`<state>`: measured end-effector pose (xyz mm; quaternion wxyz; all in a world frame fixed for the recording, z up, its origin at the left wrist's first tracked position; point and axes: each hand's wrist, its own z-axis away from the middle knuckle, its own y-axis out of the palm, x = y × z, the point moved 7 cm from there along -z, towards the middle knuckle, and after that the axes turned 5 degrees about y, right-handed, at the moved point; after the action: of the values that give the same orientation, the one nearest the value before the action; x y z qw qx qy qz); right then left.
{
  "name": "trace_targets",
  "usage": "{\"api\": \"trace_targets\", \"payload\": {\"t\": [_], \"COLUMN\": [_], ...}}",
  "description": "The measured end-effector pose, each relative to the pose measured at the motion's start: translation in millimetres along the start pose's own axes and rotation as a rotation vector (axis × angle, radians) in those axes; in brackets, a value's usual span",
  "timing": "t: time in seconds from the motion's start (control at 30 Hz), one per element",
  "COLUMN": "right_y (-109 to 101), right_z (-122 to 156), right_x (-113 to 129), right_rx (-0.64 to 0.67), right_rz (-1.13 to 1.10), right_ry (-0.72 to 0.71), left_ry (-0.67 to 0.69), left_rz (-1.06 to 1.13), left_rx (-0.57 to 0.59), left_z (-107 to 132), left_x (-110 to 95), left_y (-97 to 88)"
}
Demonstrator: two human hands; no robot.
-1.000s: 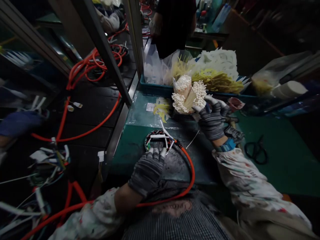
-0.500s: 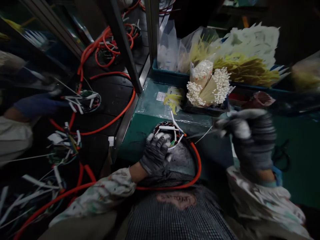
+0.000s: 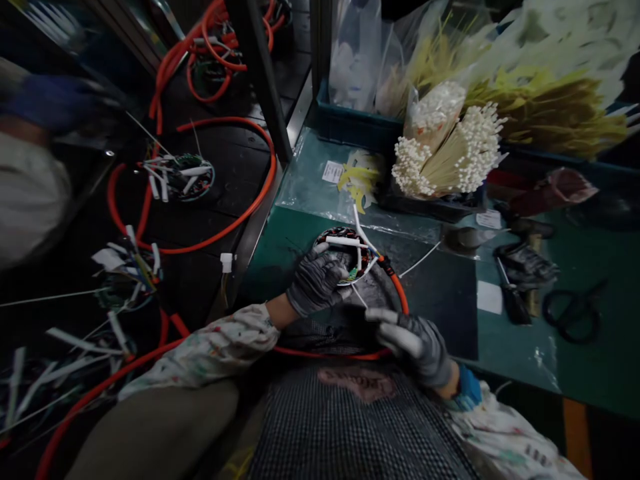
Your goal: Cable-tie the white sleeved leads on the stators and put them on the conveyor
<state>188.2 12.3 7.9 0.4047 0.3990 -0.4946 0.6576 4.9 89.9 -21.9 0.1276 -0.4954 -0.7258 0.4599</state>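
A round wound stator (image 3: 350,250) with white sleeved leads and an orange cable (image 3: 397,293) lies at the near edge of the green bench mat (image 3: 575,373). My left hand (image 3: 316,282), in a grey knit glove, is curled over the stator's near rim and grips it. My right hand (image 3: 413,340), also gloved, hovers just right of and nearer than the stator, fingers pinched on a thin white cable tie (image 3: 358,296) that points toward the stator.
A bundle of white cable ties (image 3: 453,157) stands behind the stator, with yellow ties (image 3: 545,113) in a blue bin (image 3: 350,123). Pliers (image 3: 510,293) and black scissors (image 3: 575,310) lie to the right. Another stator (image 3: 180,175) with an orange cable sits on the dark left bench. Another person's sleeve (image 3: 25,193) is at far left.
My right hand left the bundle of white ties and came down toward me with one tie, stopping beside the stator. My left hand stayed on the stator. The view tilted down.
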Motion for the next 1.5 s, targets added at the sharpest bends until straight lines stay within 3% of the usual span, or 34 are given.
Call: {"api": "trace_targets", "payload": {"t": [0.17, 0.3, 0.43, 0.53, 0.67, 0.8, 0.93, 1.1, 1.2, 1.3, 1.43, 1.5], "right_y": [-4.0, 2.6, 10.8, 14.4, 1.0, -2.7, -9.2, -10.3, -6.3, 2.6, -0.2, -1.6], "right_z": [-55.1, -94.3, -109.1, -109.7, -103.3, -95.2, -89.6, -84.9, -82.2, -76.9, -70.6, -66.0], "right_x": [2.9, 21.6, 35.7, 33.5, 30.6, 30.0, 26.5, 23.6, 20.7, 11.4, -7.1, -5.1], "right_rx": [-0.168, -0.057, 0.026, 0.055, -0.059, 0.070, 0.018, -0.085, -0.040, 0.084, 0.068, 0.077], "right_rz": [0.306, 0.563, 0.638, 0.588, 0.217, -0.049, 0.002, 0.081, 0.086, 0.117, 0.177, 0.221], "right_ry": [-0.063, -0.115, -0.138, -0.128, -0.127, -0.131, -0.139, -0.170, -0.227, -0.291, -0.204, -0.206], "left_ry": [-0.012, -0.015, -0.032, -0.022, 0.035, 0.007, -0.078, -0.065, -0.057, -0.045, -0.056, -0.073], "left_rz": [0.092, 0.143, 0.113, 0.081, 0.105, 0.118, 0.125, 0.192, 0.199, 0.190, 0.209, 0.220], "left_rx": [0.005, 0.005, 0.014, 0.005, -0.062, -0.009, 0.101, 0.125, 0.085, 0.072, 0.108, 0.115], "left_z": [-5.4, -9.1, -7.5, -6.5, -10.0, -13.0, -11.3, -8.9, -7.7, -7.2, -8.0, -8.7], "left_x": [1.8, 3.4, 7.9, 8.5, 2.8, 1.3, 6.7, 10.2, 10.8, 8.9, 7.8, 8.2], "left_y": [-3.0, -5.0, -1.4, -0.1, -7.2, -7.8, -0.2, 5.4, 3.9, 2.9, 3.7, 3.2]}}
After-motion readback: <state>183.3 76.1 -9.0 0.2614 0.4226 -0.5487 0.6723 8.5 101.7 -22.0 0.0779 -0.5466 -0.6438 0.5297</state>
